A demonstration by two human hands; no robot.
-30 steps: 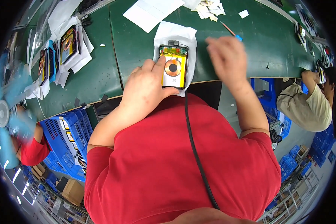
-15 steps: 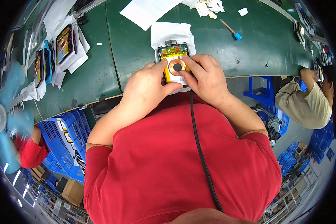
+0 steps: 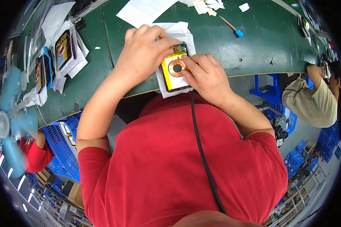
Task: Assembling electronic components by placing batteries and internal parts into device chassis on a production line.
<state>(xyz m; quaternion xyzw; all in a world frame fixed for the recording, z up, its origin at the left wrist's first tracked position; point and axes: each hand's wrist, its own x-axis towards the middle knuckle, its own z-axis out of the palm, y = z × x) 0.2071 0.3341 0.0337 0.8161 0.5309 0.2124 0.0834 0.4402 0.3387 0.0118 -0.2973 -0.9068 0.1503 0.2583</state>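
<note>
An open power bank (image 3: 173,82) lies on a white wrapping sheet (image 3: 180,28) at the near table edge. It has a black case, a white-and-yellow battery, a round copper coil (image 3: 171,69) with a dark centre, and a green circuit board (image 3: 180,49) at its far end. My left hand (image 3: 143,51) is over the far left corner, its fingers bent and closed by the board. Whatever may be in that pinch is hidden. From the right, my right hand (image 3: 208,77) grips the power bank, thumb and forefinger by the coil.
On the green table (image 3: 265,45) lie paper sheets (image 3: 142,13), paper scraps (image 3: 204,5) and a blue-ended tool (image 3: 238,33). Similar devices (image 3: 62,49) stand in wrapping at the left, near a spinning fan (image 3: 3,125). A blue crate (image 3: 66,153) sits below. A co-worker (image 3: 310,100) sits at right.
My left hand has left the power bank's left side and moved to its far end, over the grey plug seen there before. My right hand stays at the right side.
</note>
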